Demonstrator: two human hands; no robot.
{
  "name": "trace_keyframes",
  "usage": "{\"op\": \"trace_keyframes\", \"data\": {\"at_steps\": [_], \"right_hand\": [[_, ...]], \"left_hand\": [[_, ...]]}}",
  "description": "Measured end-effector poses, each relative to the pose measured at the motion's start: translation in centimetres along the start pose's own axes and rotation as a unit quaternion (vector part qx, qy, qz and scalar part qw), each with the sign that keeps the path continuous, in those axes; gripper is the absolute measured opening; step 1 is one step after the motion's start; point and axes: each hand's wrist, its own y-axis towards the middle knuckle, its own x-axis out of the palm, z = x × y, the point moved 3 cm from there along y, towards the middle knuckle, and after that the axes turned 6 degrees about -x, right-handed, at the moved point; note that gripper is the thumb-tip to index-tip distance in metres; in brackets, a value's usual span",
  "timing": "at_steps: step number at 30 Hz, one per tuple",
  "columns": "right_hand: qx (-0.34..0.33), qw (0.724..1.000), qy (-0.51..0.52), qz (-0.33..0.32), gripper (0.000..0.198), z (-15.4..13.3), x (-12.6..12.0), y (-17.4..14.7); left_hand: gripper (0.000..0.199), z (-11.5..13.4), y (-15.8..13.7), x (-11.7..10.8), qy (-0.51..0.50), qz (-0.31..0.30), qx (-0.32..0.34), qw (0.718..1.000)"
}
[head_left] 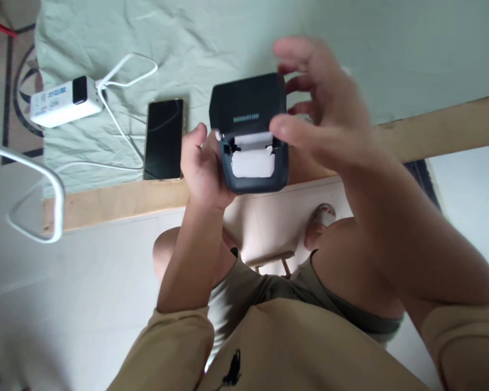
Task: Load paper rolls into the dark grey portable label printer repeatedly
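In the middle of the head view is a small dark label printer [250, 108], held above the table's near edge. Its cover stands raised, and a white paper roll [253, 163] shows in the compartment beneath. My left hand [206, 168] wraps round the printer's left side and underside, its thumb up beside the case; the fingers beneath are hidden. At the right side, my right hand [326, 103] has its fingers spread apart and a little blurred. Its thumb tip overlaps the printer's right edge near the cover hinge; whether it presses there I cannot tell.
A pale green cloth covers the table [106, 203], whose wooden edge shows in front. Left of the printer lie a phone [164, 139] and a white power bank [67, 101] with a white cable [116, 125]. Another white cable [59, 203] hangs at far left. My legs are below.
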Motion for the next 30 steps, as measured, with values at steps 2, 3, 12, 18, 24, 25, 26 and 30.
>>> {"op": "trace_keyframes", "data": {"at_steps": [2,3,12,18,24,25,26,30], "right_hand": [[-0.024,0.994,-0.044,0.102,0.040,-0.9,-0.5,0.2],[-0.039,0.988,-0.042,0.147,0.026,-1.3,-0.8,0.3],[-0.010,0.929,-0.368,-0.031,0.018,-2.0,0.0,0.5],[0.041,0.889,-0.422,-0.173,0.024,-1.8,0.8,0.4],[0.005,0.946,-0.302,-0.117,0.027,-2.8,-0.5,0.2],[-0.003,0.967,-0.237,-0.089,0.027,-3.1,-1.0,0.2],[-0.007,0.985,-0.167,-0.046,0.027,-3.3,-1.5,0.1],[0.070,0.974,0.096,0.194,0.020,-1.8,-4.3,0.4]], "left_hand": [[0.023,-0.3,0.0,0.2,0.019,-0.020,-0.010,1.000],[0.021,-0.4,0.0,0.2,0.024,-0.025,-0.008,0.999],[0.024,-0.6,-0.1,0.3,0.007,-0.067,0.003,0.998],[0.022,-0.6,-0.1,0.3,0.018,-0.080,0.002,0.997],[0.024,-0.6,-0.2,0.3,0.013,-0.070,0.002,0.997],[0.024,-0.6,-0.2,0.2,0.010,-0.067,0.008,0.998],[0.023,-0.6,-0.2,0.2,0.008,-0.063,0.011,0.998],[0.024,-0.6,-0.2,0.0,0.000,-0.051,-0.004,0.999]]}}
